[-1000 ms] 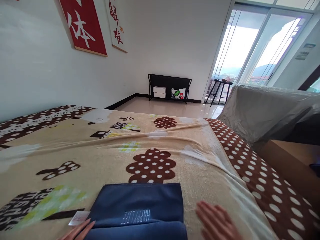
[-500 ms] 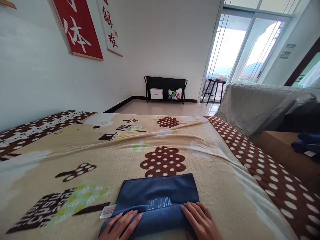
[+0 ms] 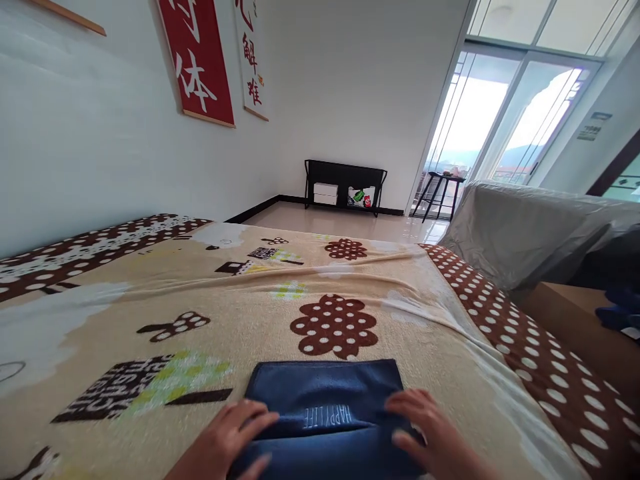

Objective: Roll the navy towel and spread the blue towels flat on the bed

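Head view: my left hand (image 3: 227, 433) is half open at the left side of a dark blue folded cloth (image 3: 325, 387) with pale "HAPPY LIFE" lettering (image 3: 327, 417), thumb well apart from the fingers. My right hand (image 3: 435, 430) is similarly part open at the right side; neither visibly closes round anything, though blur hides whether the fingertips press or just hover. Having one hand at each side probably lets me steady the fabric evenly and keep its edges square. The cloth lies close to me on a beige plush blanket (image 3: 260, 333), its lettering upside down to me and a crease running across just below. That soft surface likely gives a little under the cloth. Just beyond is a brown flower with white dots (image 3: 334, 327); off to the right, past the blanket's brown dotted border (image 3: 500, 320), sits a brown cardboard box (image 3: 565, 310), with grey plastic sheeting (image 3: 505, 227) behind it, perhaps against dust.
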{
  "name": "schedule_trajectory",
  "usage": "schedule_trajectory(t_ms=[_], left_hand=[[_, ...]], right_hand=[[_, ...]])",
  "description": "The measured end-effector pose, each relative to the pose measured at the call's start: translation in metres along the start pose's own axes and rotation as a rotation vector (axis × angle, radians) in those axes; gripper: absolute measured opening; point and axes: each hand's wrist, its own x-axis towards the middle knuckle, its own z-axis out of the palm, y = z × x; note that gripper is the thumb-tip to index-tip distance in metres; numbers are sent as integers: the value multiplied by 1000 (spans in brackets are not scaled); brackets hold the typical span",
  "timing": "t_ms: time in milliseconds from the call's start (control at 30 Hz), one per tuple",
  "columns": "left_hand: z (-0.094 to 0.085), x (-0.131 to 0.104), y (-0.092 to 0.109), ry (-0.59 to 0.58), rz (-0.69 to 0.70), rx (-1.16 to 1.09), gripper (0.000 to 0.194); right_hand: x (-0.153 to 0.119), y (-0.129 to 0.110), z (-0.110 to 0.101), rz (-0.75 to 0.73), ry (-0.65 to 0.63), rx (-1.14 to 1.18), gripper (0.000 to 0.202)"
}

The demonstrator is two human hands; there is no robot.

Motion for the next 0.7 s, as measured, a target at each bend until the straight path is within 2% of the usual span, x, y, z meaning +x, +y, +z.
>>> schedule_trajectory(t_ms=[67,133,233,367,567,700], left_hand=[[-3,24,-13,-11,-177,-94,34],[-1,45,-28,-49,-295,-162,30],[5,62,-45,-80,-298,-215,22],[12,62,-56,-62,-282,-232,16],[17,64,-62,85,-341,-196,24],[31,68,-65,121,-382,-150,23]], right_hand=[[18,11,-5,221,75,55,35],[36,24,-2,311,131,65,34],[55,40,11,290,128,67,20],[59,47,20,279,172,49,11],[59,47,18,301,270,-7,15],[65,51,26,325,282,-51,17]])
